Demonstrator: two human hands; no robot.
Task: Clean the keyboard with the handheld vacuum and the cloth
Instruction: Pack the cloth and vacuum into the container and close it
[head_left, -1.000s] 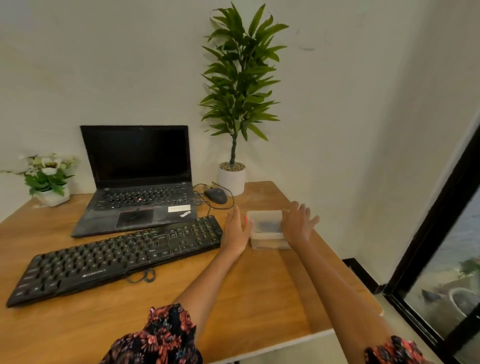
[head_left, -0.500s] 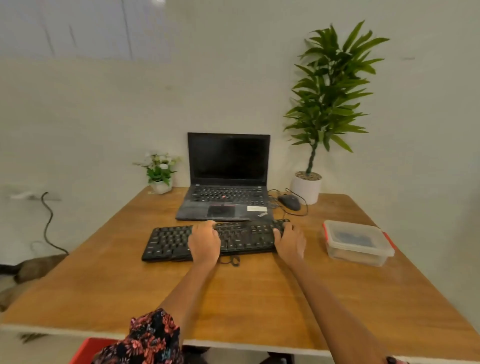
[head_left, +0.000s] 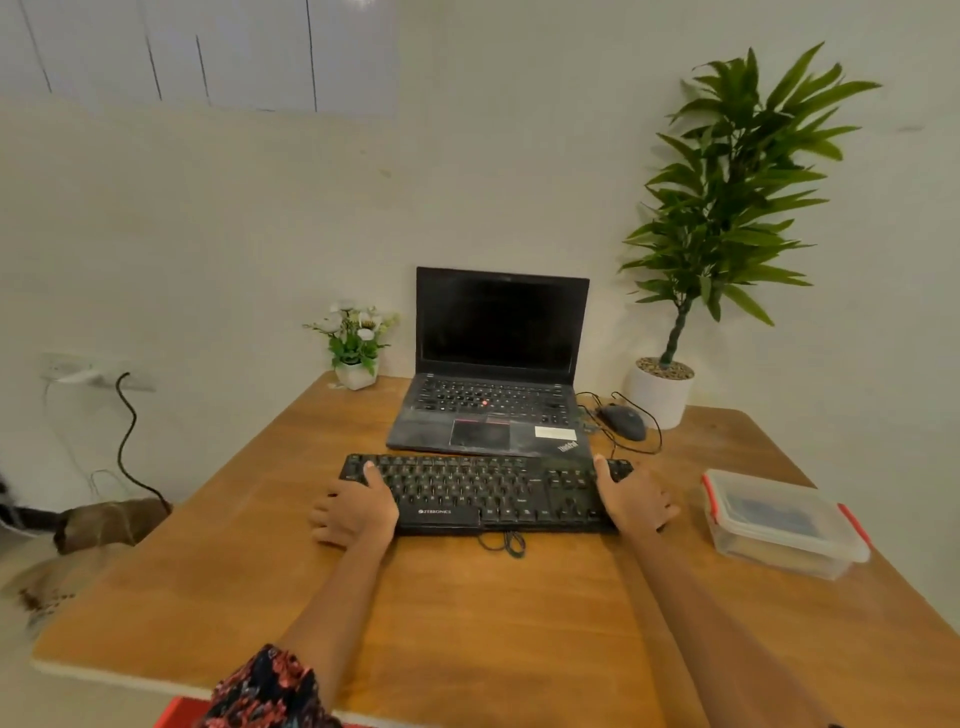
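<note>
A black wired keyboard lies across the middle of the wooden table, just in front of the laptop. My left hand grips its left end, thumb on the keys and fingers curled by the edge. My right hand grips its right end the same way. A clear plastic box with a white lid and red clips stands to the right; something dark and bluish shows through the lid. No vacuum or cloth is plainly visible.
An open black laptop sits behind the keyboard. A black mouse with a looped cable lies beside a tall potted plant. A small flower pot stands at the back left. A cable hangs from a wall socket.
My hands left the plastic box and took hold of the keyboard's two ends. The keyboard now lies straight in front of the laptop, and my view has swung left.
</note>
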